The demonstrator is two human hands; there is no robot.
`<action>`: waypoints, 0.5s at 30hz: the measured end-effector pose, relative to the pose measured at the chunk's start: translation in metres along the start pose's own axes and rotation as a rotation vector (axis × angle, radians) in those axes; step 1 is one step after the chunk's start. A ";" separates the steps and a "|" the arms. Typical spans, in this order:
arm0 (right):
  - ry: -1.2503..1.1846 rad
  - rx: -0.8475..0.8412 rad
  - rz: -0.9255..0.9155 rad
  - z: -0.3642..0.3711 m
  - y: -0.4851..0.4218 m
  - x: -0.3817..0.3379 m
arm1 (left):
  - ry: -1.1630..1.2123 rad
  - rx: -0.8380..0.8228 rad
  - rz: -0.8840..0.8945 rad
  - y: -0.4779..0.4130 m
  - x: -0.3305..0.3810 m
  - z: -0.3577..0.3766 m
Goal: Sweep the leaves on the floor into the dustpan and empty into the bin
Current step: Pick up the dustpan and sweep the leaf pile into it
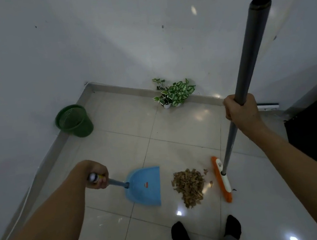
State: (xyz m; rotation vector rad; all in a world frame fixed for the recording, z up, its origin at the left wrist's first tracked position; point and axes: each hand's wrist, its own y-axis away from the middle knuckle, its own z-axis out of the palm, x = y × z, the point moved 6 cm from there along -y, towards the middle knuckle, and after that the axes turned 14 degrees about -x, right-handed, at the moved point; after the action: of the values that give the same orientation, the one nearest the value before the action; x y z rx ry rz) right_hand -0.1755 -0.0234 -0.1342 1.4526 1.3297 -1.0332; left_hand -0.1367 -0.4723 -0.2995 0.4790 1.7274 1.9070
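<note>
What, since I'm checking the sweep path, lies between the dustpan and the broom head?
A pile of dry leaves on the floor, shown in the head view.

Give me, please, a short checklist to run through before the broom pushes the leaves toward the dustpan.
1. Grip of the left hand on the dustpan handle: ok.
2. Grip of the right hand on the broom pole: ok.
3. Wide edge of the dustpan faces the leaf pile: ok.
4. The broom head sits on the pile's far side from the dustpan: ok.
5. Dustpan lip flat on the floor: cannot tell.
6. All leaves gathered: not ok, stray leaves lie near the broom head.
</note>
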 end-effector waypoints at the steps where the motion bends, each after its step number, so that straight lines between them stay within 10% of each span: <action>1: 0.012 0.002 0.001 0.005 -0.002 -0.001 | -0.014 0.028 0.021 0.002 0.002 -0.007; 15: 0.056 -0.035 0.028 0.042 -0.010 -0.008 | -0.037 0.314 0.321 0.060 0.018 -0.069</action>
State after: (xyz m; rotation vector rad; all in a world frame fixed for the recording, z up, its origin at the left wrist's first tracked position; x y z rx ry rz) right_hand -0.1864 -0.0659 -0.1377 1.4797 1.3567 -0.9522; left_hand -0.1996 -0.5200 -0.2499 0.9534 2.0341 1.8205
